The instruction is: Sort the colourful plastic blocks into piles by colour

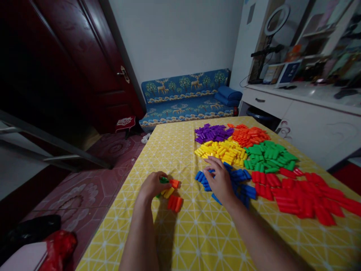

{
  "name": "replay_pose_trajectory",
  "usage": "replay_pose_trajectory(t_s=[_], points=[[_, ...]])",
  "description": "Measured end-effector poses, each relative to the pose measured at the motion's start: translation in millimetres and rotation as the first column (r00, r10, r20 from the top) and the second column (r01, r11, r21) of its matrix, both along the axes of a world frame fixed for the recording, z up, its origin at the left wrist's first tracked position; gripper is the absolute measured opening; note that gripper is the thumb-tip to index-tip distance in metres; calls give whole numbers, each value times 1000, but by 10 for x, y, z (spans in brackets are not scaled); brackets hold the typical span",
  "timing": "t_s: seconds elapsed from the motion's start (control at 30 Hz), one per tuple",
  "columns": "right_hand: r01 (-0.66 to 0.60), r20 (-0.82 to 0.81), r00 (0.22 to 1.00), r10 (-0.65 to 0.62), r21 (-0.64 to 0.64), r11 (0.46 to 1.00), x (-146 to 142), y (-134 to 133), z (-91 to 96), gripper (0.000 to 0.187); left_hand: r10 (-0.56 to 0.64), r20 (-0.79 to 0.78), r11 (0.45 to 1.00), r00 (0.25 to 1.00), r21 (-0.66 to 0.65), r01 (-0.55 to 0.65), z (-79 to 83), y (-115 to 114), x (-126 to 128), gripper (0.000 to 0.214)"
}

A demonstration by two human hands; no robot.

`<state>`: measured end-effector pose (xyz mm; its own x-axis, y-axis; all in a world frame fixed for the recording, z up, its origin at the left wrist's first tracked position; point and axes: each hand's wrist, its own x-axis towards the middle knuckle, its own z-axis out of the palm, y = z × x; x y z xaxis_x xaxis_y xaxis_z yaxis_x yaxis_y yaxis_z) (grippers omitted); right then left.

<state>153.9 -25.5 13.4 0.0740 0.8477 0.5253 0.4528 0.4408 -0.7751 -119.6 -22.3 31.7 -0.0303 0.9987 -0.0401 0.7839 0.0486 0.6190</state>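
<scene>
Left hand [153, 185] curled, pinching near-left peg cluster [169, 187], probably green-yellow-orange; right hand [220, 181] spread flat over blue pegs [243, 175]. Pegs look light, stiff, smooth: grip across barrel.

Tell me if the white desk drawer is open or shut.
Shut. The drawer front sits flush with the white cabinet beside it, and no gap or inside shows.

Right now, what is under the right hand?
The right hand rests on the blue pegs, spread on the yellow tablecloth. Its palm covers those beneath; whether the fingers grip one cannot be seen.
</scene>
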Motion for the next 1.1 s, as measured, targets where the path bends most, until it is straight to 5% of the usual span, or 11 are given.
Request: replay_pose_trajectory(t_s=[0.23,0.37,0.53,0.7,0.9,1.1], points=[[-138,76,987,139,-22,990,-200,-113,-38,27,-91,391,978,916,207,9,-75,5,335,36],[-200,119,971,206,-64,978,-284,-161,-67,31,-139,353,970,925,236,55,-71,32,551,28],[-255,116,958,263,-75,964,-297,-188,-11,38,-314,458,949,832,169,266,-46,52,736,31],[-292,27,956,292,-23,956,-273,-192,56,27,-265,649,949,713,44,313,-48,42,789,37],[-70,-42,997,71,35,997,-10,-98,160,12,-155,717,974,680,-3,225,5,34,785,37],[161,-140,975,-175,-105,981,625,238,170,31,16,728,1000,686,1,-25,-56,114,723,40]])
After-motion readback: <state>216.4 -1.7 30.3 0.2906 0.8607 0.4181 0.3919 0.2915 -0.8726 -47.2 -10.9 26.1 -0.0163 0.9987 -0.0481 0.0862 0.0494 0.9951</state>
